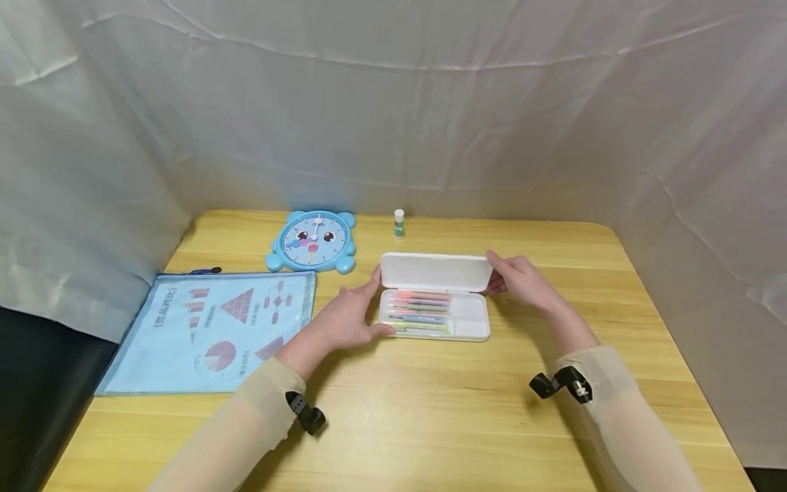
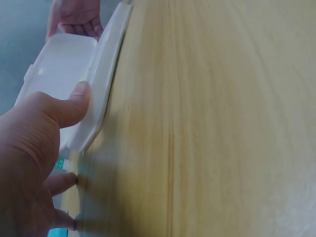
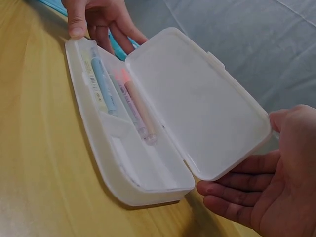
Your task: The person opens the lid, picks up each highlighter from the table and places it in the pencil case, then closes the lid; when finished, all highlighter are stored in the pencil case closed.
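A white pencil case (image 1: 473, 328) lies on the table with its lid (image 1: 436, 272) raised on the far side. Several pastel pens (image 3: 101, 81) sit in its left part; the right part shows bare white plastic. My left hand (image 1: 347, 318) is at the case's left end, its thumb on the near corner rim and its other fingers stretched out along that end. At the lid's right end, my right hand (image 1: 522, 281) holds the edge, with the thumb at the upper corner and the other fingers lower down, by the hinge side.
Left of the case lies a blue zip folder (image 1: 178, 355) with printed charts, a dark pen (image 1: 205, 270) at its top edge. A blue toy clock (image 1: 313, 239) and a glue stick (image 1: 399, 224) are at the back. Grey cloth (image 1: 418, 123) hangs behind the wooden table (image 1: 418, 424).
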A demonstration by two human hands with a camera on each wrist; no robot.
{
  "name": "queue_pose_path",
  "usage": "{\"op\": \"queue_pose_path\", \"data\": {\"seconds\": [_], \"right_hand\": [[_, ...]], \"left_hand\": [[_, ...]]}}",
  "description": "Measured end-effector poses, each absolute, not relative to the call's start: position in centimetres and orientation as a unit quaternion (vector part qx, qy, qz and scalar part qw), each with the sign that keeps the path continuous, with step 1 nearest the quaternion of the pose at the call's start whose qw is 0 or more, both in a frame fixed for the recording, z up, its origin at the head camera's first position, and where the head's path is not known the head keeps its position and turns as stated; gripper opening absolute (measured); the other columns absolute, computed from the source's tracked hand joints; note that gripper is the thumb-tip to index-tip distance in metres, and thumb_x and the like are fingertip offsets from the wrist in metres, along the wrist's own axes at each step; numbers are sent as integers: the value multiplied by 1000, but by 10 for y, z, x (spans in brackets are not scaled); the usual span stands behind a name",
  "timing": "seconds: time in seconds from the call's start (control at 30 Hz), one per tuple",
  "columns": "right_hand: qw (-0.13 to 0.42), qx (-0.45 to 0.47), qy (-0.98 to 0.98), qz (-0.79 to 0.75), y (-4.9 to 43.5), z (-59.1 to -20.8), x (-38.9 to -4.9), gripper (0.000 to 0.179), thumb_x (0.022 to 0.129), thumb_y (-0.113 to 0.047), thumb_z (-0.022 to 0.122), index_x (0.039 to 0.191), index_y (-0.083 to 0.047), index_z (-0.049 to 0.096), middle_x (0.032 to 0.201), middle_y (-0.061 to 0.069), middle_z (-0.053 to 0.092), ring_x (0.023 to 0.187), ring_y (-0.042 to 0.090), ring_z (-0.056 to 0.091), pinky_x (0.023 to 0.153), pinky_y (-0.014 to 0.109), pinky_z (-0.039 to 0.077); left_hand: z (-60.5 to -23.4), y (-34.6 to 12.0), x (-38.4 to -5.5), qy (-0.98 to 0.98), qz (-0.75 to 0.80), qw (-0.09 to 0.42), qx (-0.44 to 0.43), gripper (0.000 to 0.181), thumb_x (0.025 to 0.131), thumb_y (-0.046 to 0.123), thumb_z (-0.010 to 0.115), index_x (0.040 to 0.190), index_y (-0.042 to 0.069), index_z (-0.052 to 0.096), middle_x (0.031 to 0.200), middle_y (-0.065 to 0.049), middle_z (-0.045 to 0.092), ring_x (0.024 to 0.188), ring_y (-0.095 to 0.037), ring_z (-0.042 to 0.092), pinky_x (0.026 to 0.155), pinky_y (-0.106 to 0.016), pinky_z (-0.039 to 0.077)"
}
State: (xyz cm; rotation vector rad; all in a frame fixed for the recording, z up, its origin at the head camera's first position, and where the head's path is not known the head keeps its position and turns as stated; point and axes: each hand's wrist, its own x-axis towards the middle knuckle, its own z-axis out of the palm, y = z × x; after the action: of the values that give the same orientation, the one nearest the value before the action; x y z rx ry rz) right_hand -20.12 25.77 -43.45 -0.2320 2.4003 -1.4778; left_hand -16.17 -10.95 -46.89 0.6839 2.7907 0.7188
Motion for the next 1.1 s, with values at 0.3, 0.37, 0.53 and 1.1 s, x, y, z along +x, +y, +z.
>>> {"op": "queue_pose_path", "data": {"seconds": [0.3, 0.37, 0.53, 1.1], "right_hand": [[135, -112, 842, -510, 261, -441, -191, 67, 117, -41, 38, 123, 20, 65, 116, 32, 72, 110, 47, 69, 102, 57, 54], [134, -119, 842, -509, 261, -441, -189, 65, 117, -39, 39, 125, 20, 65, 118, 32, 71, 113, 48, 69, 104, 56, 53], [129, -132, 844, -503, 263, -441, -186, 61, 117, -37, 40, 127, 17, 66, 122, 31, 70, 117, 47, 67, 106, 55, 52], [152, -191, 815, -526, 274, -440, -174, 49, 117, -22, 42, 134, 19, 60, 135, 33, 64, 129, 49, 59, 111, 55, 45]], "left_hand": [[-469, -110, -161, 928, 292, 73, 217, 122, 81, 54, 91, 170, 11, 20, 162, -10, 46, 141, -32, 53, 126, -53, 24], [-468, -111, -161, 920, 315, 70, 222, 115, 84, 53, 88, 170, 11, 24, 161, -10, 47, 143, -31, 51, 124, -50, 31], [-466, -113, -166, 892, 387, 73, 224, 90, 95, 59, 74, 165, 15, 39, 157, -4, 52, 142, -22, 51, 118, -42, 41], [-450, -114, -183, 877, 432, 93, 189, 71, 109, 65, 40, 135, 7, 73, 138, -13, 68, 135, -32, 59, 112, -50, 48]]}}
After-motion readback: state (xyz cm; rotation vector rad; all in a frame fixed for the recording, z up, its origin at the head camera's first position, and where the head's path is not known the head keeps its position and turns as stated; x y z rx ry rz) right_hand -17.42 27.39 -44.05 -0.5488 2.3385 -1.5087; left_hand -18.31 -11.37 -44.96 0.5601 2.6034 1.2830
